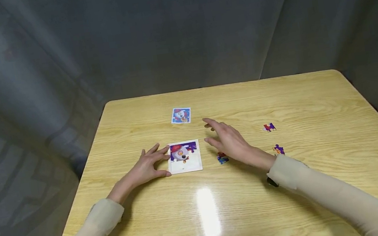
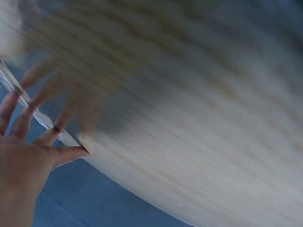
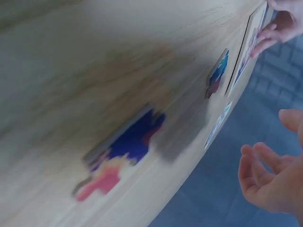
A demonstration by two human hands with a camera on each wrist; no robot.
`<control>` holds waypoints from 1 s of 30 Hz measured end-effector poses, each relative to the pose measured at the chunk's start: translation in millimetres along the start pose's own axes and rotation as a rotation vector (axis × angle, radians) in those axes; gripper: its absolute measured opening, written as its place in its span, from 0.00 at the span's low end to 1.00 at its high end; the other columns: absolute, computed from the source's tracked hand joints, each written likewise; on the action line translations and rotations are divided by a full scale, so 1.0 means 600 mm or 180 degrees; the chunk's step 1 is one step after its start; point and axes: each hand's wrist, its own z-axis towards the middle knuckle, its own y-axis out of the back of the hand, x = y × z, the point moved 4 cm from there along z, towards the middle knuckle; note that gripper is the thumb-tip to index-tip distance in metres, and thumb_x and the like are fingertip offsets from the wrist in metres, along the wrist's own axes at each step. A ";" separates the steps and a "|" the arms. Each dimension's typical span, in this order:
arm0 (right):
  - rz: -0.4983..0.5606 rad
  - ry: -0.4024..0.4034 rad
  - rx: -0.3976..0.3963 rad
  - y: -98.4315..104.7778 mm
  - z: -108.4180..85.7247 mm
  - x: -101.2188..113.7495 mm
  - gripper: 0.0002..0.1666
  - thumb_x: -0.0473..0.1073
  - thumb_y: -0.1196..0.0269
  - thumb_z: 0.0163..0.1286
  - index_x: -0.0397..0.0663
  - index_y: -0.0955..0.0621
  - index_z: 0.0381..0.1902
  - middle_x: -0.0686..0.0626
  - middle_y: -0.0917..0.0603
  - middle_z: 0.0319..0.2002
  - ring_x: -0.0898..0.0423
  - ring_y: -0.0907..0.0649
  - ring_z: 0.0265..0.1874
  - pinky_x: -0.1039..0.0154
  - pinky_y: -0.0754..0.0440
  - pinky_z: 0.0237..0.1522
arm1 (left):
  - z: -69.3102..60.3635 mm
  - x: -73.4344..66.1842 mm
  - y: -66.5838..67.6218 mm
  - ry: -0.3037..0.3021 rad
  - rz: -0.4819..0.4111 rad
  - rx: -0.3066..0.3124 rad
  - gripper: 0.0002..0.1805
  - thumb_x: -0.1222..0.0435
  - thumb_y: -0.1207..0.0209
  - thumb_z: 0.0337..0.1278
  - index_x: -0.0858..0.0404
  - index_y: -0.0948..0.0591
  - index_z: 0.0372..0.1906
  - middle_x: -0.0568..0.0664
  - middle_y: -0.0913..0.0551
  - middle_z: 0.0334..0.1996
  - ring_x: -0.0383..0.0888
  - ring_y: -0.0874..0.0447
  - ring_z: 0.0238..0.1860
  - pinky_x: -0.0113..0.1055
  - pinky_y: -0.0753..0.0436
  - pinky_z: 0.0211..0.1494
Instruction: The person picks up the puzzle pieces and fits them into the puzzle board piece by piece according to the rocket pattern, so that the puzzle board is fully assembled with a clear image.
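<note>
A white square puzzle board point(image 1: 192, 167) lies on the table, its upper part filled with joined pieces that show a white round character with a red top on purple. My left hand point(image 1: 145, 168) touches the board's left edge with spread, fairly straight fingers, the thumb at the lower left corner. Over the table to the right of the board hovers my right hand point(image 1: 231, 140), fingers loosely bent and nothing in them. Just below it lies a blue and red puzzle piece point(image 1: 223, 160), partly hidden by the hand in the head view.
Behind the board lies a small picture card point(image 1: 181, 115) with the same character. Farther right are a red and purple puzzle piece point(image 1: 269, 127) and a purple and orange one point(image 1: 279, 149), partly covered by the forearm. Grey curtains point(image 1: 177, 35) hang around the wooden table point(image 1: 168, 225).
</note>
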 end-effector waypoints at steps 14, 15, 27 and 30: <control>0.0120 -0.0219 -0.0230 0.083 -0.053 -0.089 0.36 0.40 0.38 0.69 0.44 0.38 0.71 0.42 0.22 0.58 0.43 0.23 0.56 0.43 0.24 0.51 | 0.009 -0.004 0.001 0.0058 -0.0007 0.0090 0.31 0.50 0.30 0.47 0.58 0.20 0.57 0.48 0.37 0.71 0.58 0.52 0.74 0.74 0.60 0.65; 0.0091 -0.0236 -0.0265 0.090 -0.057 -0.097 0.36 0.39 0.37 0.68 0.44 0.38 0.71 0.42 0.22 0.58 0.43 0.23 0.56 0.42 0.24 0.51 | 0.010 -0.003 0.001 0.0060 -0.0006 0.0096 0.31 0.50 0.30 0.47 0.58 0.20 0.57 0.47 0.37 0.72 0.58 0.53 0.74 0.74 0.60 0.65; -0.0287 -0.0861 0.0008 0.138 -0.100 -0.202 0.41 0.40 0.37 0.68 0.42 0.43 0.73 0.34 0.27 0.62 0.33 0.26 0.55 0.36 0.27 0.49 | 0.015 -0.006 -0.003 0.0051 -0.0007 0.0090 0.32 0.49 0.30 0.47 0.59 0.20 0.57 0.49 0.37 0.71 0.59 0.52 0.74 0.74 0.59 0.64; -0.0342 -0.1097 0.0196 0.153 -0.109 -0.222 0.45 0.41 0.36 0.67 0.39 0.45 0.74 0.32 0.31 0.64 0.30 0.31 0.59 0.32 0.34 0.54 | 0.015 -0.008 -0.003 0.0047 -0.0005 0.0086 0.32 0.49 0.30 0.46 0.59 0.20 0.57 0.49 0.36 0.71 0.59 0.52 0.74 0.75 0.59 0.64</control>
